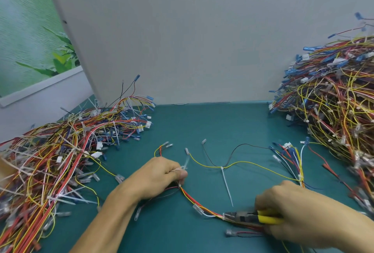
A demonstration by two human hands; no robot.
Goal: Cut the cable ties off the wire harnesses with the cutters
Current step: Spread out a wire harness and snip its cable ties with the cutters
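One wire harness [199, 204] of red, yellow and white wires lies spread across the green mat in front of me. My left hand [162, 175] pinches it at a white cable tie [184, 165] near its left end. My right hand [299, 210] grips yellow-handled cutters [249, 216]. Their dark jaws point left and sit at a small white tie on the wire bundle, at the front of the mat. Another white cable tie [226, 185], with a long tail toward me, wraps the yellow and black wires in the middle.
A low heap of harnesses [60, 157] with many white ties covers the left side of the mat [202, 123]. A tall heap of harnesses [334, 101] rises at the right against the grey back panel [182, 40]. Loose wire ends [291, 155] lie near its foot.
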